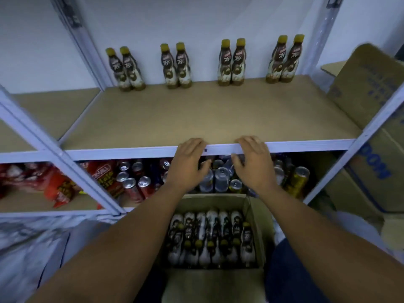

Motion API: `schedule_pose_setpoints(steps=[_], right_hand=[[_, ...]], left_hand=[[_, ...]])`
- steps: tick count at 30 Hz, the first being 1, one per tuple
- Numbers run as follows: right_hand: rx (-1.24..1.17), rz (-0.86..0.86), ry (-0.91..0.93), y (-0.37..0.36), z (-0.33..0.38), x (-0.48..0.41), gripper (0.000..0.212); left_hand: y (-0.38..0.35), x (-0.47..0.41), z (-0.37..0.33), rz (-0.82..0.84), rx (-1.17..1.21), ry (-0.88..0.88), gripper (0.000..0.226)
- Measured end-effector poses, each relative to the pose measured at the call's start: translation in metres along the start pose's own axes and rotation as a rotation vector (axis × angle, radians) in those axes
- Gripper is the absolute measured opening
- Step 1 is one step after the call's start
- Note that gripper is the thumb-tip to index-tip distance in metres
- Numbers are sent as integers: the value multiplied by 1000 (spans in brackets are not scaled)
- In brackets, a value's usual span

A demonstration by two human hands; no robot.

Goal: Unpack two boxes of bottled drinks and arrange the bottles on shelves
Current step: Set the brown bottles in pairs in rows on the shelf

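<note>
Eight yellow-capped brown bottles (225,62) (in pairs) line the shelf (196,114); left hand (189,162), right hand (253,162): fingers loose, empty.

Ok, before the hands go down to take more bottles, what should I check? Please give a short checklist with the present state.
1. Hands free: left hand and right hand hold nothing, at the front edge of the shelf. Ok.
2. Access: box is open, below the hands. Ok.
3. Stock: box bottles lie there, many of them. Ok.
4. Room: bare board on the shelf in front of the back row. Ok.
5. Back row upright: eight, in four pairs. Ok.
6. Caps tight: cannot tell.
</note>
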State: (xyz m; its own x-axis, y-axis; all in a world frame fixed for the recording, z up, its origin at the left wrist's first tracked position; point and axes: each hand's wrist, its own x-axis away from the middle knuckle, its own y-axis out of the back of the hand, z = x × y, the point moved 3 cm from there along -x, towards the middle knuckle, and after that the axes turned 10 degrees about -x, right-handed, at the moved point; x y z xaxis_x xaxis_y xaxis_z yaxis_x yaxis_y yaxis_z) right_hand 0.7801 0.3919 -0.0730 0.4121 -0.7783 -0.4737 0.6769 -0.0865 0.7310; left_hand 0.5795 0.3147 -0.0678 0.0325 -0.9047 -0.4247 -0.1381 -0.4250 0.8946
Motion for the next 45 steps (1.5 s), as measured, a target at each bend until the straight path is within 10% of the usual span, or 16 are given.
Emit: schedule_pose_setpoints(steps=[19,45], right_hand=[[-195,660,-610,-137,-52,171,50],[-433,436,-901,-197,-121,207,76]], left_hand=[[-128,202,62,640,364,576,64],[-233,214,86,626,563,922,80]])
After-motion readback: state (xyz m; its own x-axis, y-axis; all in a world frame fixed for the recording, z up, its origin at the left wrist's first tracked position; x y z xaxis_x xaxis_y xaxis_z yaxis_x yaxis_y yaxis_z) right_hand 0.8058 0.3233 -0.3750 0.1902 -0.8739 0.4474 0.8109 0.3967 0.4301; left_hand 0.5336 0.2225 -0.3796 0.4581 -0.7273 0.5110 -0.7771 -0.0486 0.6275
